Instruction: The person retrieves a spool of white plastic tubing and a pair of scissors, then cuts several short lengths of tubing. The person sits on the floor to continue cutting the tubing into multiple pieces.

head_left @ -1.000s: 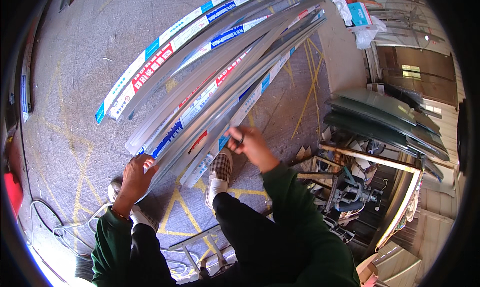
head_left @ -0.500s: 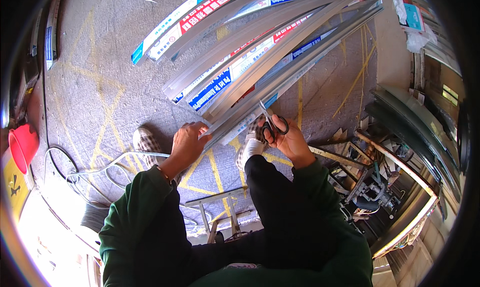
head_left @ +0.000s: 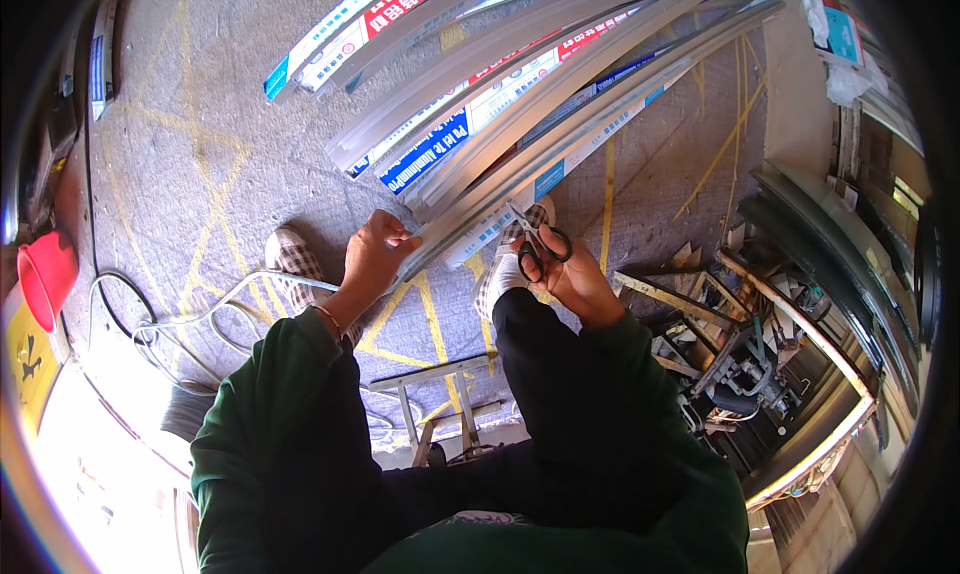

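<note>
My left hand (head_left: 371, 259) is at the near end of the closest aluminium profile (head_left: 470, 217), its fingers bent and closed on that end. The long grey profile slants up to the right and has a white and blue printed film along its side. In my right hand (head_left: 580, 279) are black-handled scissors (head_left: 529, 236), with fingers through the loops. Their blades are slightly parted and point up-left, close to the film on the profile. Part of the profile's end is hidden by my left hand.
More film-wrapped profiles (head_left: 430, 104) lie side by side beyond my hands. My checkered shoes (head_left: 292, 264) are on the concrete floor, near a pale hose (head_left: 225, 319). A red bucket (head_left: 47, 279) is at left. Machinery in a metal frame (head_left: 815, 329) is at right, with a metal stand (head_left: 405, 419) between my legs.
My left hand's fingers have drawn up and bent more at the profile's end. The scissors have moved slightly left, and the near profile has shifted a little.
</note>
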### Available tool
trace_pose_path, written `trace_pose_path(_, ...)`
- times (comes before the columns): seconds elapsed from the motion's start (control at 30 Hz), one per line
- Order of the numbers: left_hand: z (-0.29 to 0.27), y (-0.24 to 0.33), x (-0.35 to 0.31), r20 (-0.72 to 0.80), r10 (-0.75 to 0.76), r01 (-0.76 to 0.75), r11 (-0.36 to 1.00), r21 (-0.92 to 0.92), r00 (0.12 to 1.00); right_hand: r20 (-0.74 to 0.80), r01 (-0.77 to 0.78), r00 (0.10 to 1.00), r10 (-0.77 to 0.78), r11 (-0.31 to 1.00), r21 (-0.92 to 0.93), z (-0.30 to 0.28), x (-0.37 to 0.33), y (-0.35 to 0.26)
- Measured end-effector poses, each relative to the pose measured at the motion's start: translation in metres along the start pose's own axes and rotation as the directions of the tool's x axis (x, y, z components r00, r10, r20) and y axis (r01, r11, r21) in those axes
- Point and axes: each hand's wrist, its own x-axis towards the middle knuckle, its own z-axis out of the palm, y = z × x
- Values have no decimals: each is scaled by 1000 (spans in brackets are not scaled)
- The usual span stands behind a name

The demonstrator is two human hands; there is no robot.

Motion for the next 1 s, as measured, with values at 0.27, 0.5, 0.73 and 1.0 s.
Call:
trace_pose_path(0.27, -3, 4, -3, 48, 13, -12, 1000, -24, 999, 44, -60, 997, 59, 998, 33, 8, 4, -3)
trace_pose_path(0.5, -3, 4, -3, 68, 21, -19, 1000, -24, 997, -1, -24, 1000, 24, 999, -23, 9, 7, 1)
trace_pose_path(0.73, -4, 7, -4, 69, 18, -15, 999, -39, 997, 36, -21, 999, 21, 1000, 9, 4, 7, 5)
trace_pose_path(1.0, -6, 11, -4, 84, 19, -18, 1000, -20, 996, -181, 120, 976, -121, 993, -17, -5, 14, -2)
